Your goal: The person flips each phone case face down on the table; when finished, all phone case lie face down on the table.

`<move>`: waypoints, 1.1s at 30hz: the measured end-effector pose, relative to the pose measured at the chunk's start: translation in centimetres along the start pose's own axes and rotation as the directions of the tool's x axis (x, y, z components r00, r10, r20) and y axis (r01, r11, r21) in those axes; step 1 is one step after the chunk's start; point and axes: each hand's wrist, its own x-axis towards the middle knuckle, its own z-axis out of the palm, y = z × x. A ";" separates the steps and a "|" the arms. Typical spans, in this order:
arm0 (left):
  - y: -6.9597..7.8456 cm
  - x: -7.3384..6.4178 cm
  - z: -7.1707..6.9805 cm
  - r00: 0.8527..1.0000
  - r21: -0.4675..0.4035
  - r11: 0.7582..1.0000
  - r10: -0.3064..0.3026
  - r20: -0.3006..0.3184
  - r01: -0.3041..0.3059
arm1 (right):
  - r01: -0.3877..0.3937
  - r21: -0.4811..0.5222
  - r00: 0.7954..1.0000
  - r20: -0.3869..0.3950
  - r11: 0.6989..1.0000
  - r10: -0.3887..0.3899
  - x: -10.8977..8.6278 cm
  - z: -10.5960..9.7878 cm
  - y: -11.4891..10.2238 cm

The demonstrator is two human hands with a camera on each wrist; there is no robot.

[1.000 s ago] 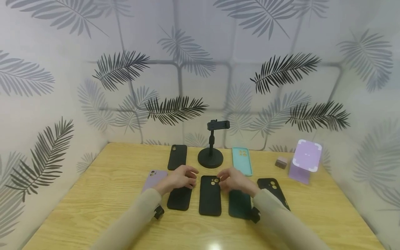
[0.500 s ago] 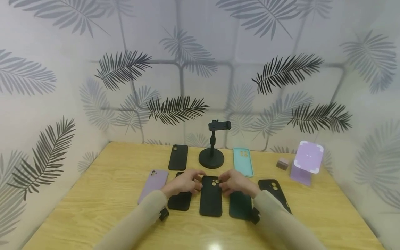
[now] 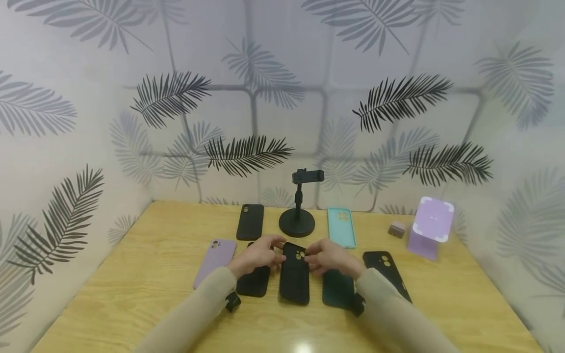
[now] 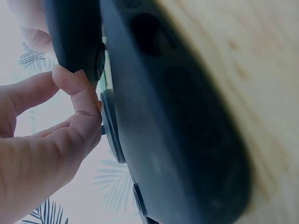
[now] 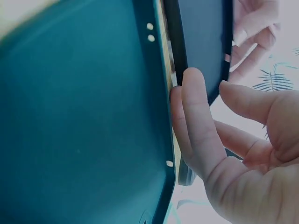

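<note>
A black phone case (image 3: 295,282) with a camera cutout is tilted slightly off the wooden table, top end raised. My left hand (image 3: 259,257) pinches its upper left edge between thumb and finger, as the left wrist view shows on the dark case (image 4: 74,35). At its upper right edge, my right hand (image 3: 332,257) holds the case with fingers and thumb on either side of the edge (image 5: 198,46). Under my left forearm side lies another black case (image 3: 253,285). A dark green case (image 3: 337,290) lies below my right hand, its inside facing up in the right wrist view.
A purple case (image 3: 216,257) lies left, a black case (image 3: 250,222) behind it. A black phone stand (image 3: 297,223) stands at the back beside a turquoise case (image 3: 342,228). Rightward are another black case (image 3: 388,267), a small pinkish block (image 3: 397,229) and a purple stand (image 3: 433,220).
My left hand has moved right to the middle black case and taken hold of its edge. The right hand has closed in on the other edge. The case has risen and tilted slightly.
</note>
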 end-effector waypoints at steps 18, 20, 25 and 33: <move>1.5 0.6 0.4 0.998 -0.090 0.994 0.052 -0.038 -0.055 | 0.049 0.217 0.981 0.174 0.975 -0.088 0.7 0.2 0.2; 1.4 0.6 0.6 0.998 -0.092 0.994 0.049 -0.034 -0.052 | 0.044 0.231 0.979 0.183 0.972 -0.087 0.7 0.2 0.2; 1.1 0.6 0.8 0.999 -0.074 0.996 0.039 -0.013 -0.040 | 0.024 0.259 0.979 0.188 0.966 -0.074 0.7 0.3 0.3; 0.7 0.5 0.7 0.998 0.026 1.000 0.009 0.063 -0.010 | 0.049 0.284 0.978 0.182 0.957 -0.104 0.8 0.1 0.7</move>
